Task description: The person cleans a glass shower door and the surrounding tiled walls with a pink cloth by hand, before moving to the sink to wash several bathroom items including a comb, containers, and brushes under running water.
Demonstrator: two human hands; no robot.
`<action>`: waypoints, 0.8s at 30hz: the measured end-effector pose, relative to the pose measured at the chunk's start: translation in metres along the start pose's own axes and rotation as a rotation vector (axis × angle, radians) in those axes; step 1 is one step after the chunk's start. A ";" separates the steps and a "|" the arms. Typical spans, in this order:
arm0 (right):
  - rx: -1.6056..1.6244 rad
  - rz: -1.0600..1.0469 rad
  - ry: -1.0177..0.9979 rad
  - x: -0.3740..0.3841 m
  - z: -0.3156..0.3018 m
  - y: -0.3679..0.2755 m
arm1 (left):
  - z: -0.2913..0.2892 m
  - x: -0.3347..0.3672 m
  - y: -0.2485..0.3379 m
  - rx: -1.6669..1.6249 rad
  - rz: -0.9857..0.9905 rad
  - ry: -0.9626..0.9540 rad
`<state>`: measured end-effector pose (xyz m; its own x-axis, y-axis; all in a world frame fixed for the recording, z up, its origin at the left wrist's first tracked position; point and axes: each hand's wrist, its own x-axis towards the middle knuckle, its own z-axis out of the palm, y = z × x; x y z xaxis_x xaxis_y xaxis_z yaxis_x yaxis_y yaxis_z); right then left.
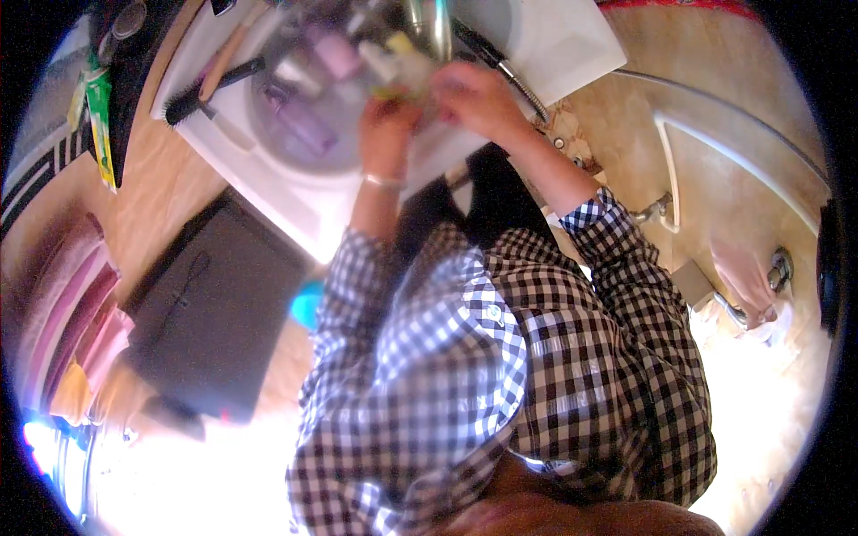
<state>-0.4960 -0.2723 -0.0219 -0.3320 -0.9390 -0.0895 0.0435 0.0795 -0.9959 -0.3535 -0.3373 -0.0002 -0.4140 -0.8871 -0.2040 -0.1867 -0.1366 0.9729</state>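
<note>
Both of my hands are over the near side of a white sink. My left hand has its fingers bent closed around something small and yellow-green, too blurred to name. Close beside it, my right hand is closed too, its fingertips smeared and what they hold hidden. In the basin just beyond lie a pink bottle, a lilac bottle and a blurred white item. A silvery container rests near them.
A black brush and a wooden-handled tool lie on the sink's left rim. On the right rim is a long black brush. A dark grey box-like piece stands below left; pink towels hang farther left. White pipe runs along the right wall.
</note>
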 end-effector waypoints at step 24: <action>-0.583 -0.359 -0.008 -0.007 0.013 0.006 | -0.005 0.002 -0.006 0.493 0.247 -0.034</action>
<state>-0.4816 -0.2695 -0.0266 -0.2239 -0.9431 0.2459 -0.5833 -0.0725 -0.8090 -0.3485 -0.3410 -0.0065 -0.5256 -0.8506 0.0125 -0.4719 0.3038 0.8276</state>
